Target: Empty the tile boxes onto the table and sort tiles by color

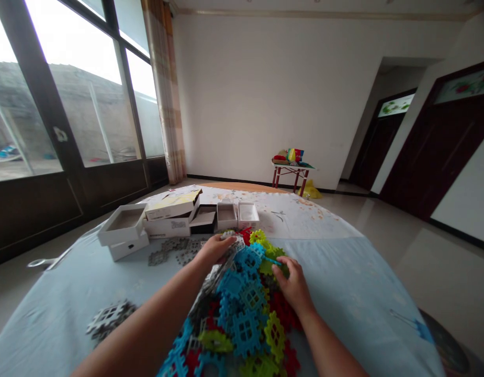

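While reaching across the cloth-covered table (336,283), noted left hand (215,250) with fingers bent down over pale grey pieces (238,244) at the far end of a mixed pile (234,283) of plastic pieces; cannot tell whether gripping or merely resting. Observed right hand (294,284) with thumb and forefinger nearly together, pinching the end of 1 blue piece (271,260), turned edge-on near the pile's right edge. Found pile running from the table's near side toward the far edge, in blue, green, red and grey. Recorded 1 smaller grey heap (110,317) toward the left edge, apart from the pile. Logged 2 white boxes (120,238), 1 stacked on the other, near the far left edge, with 2 small open boxes (248,223) to their right.
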`<state>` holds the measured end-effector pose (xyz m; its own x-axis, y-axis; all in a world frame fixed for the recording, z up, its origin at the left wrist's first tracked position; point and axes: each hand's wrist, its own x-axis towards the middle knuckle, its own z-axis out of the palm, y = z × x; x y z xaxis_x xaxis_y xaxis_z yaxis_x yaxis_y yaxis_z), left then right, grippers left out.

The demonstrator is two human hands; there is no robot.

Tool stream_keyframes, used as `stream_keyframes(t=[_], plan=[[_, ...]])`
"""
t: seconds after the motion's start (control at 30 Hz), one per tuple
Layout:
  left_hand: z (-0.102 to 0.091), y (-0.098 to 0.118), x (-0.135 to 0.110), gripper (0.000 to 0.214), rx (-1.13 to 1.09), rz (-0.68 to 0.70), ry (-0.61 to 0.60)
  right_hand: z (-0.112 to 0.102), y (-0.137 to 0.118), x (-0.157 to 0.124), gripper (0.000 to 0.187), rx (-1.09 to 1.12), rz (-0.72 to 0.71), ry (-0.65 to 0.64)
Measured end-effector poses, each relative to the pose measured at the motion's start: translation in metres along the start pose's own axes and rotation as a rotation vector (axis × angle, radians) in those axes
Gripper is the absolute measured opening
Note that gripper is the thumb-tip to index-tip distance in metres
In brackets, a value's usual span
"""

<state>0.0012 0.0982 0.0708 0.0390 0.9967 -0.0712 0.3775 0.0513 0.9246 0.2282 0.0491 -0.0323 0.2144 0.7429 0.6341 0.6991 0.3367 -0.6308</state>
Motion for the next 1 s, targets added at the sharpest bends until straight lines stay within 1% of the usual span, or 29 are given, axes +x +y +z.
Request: stream_keyframes(t=[0.1,0.17,0.23,0.3,0.33,0.4,0.47,0.53,0.57,0.6,0.63,0.67,0.73,0.8,0.83,0.87,0.9,0.97,1.0], plan=[[0.015,0.013,-0.02,0.052,0.015,0.133,-0.111,-0.003,0.0,0.0,0.036,-0.004,0.017,-0.007],[0.015,0.014,-0.036,0.054,0.051,0.233,-0.145,-0.005,0.0,0.0,0.036,-0.003,0.013,-0.008],[0.004,0.008,-0.051,0.056,0.097,0.306,-0.143,-0.007,-0.001,0.001,0.035,-0.001,-0.007,0.003],[-0.02,-0.006,-0.063,0.054,0.152,0.326,-0.084,-0.009,-0.003,0.001,0.034,0.003,-0.037,0.022],[-0.036,-0.016,-0.068,0.053,0.196,0.315,-0.019,-0.01,-0.004,0.001,0.034,0.005,-0.055,0.029],[-0.071,-0.044,-0.077,0.053,0.422,0.315,0.227,-0.012,-0.009,0.002,0.034,0.007,-0.089,0.022],[-0.106,-0.079,-0.085,0.058,0.559,0.299,0.365,-0.015,-0.019,0.004,0.036,0.003,-0.112,-0.02],[-0.133,-0.117,-0.094,0.065,0.712,0.194,0.444,-0.021,-0.033,0.005,0.04,-0.011,-0.121,-0.094],[-0.143,-0.136,-0.098,0.07,0.781,0.12,0.439,-0.026,-0.042,0.005,0.043,-0.023,-0.125,-0.147],[-0.149,-0.152,-0.101,0.075,0.821,0.043,0.445,-0.031,-0.051,0.004,0.046,-0.038,-0.134,-0.208],[-0.153,-0.165,-0.105,0.078,0.835,-0.013,0.424,-0.038,-0.061,0.002,0.05,-0.055,-0.153,-0.28],[-0.153,-0.175,-0.107,0.079,0.833,-0.026,0.397,-0.045,-0.07,-0.001,0.055,-0.073,-0.186,-0.357],[-0.146,-0.182,-0.106,0.077,0.776,0.011,0.386,-0.058,-0.085,-0.01,0.069,-0.116,-0.291,-0.502],[-0.133,-0.175,-0.1,0.069,0.639,0.06,0.364,-0.069,-0.093,-0.024,0.083,-0.17,-0.448,-0.623],[-0.125,-0.167,-0.096,0.064,0.558,0.066,0.347,-0.071,-0.094,-0.032,0.086,-0.203,-0.538,-0.658],[-0.116,-0.159,-0.09,0.062,0.517,0.065,0.338,-0.072,-0.094,-0.04,0.085,-0.244,-0.627,-0.668],[-0.108,-0.15,-0.084,0.062,0.491,0.065,0.33,-0.071,-0.091,-0.048,0.081,-0.29,-0.712,-0.652],[-0.093,-0.134,-0.072,0.068,0.45,0.068,0.317,-0.065,-0.084,-0.062,0.069,-0.382,-0.859,-0.558],[-0.086,-0.127,-0.067,0.071,0.432,0.074,0.312,-0.061,-0.08,-0.067,0.067,-0.419,-0.914,-0.504]])
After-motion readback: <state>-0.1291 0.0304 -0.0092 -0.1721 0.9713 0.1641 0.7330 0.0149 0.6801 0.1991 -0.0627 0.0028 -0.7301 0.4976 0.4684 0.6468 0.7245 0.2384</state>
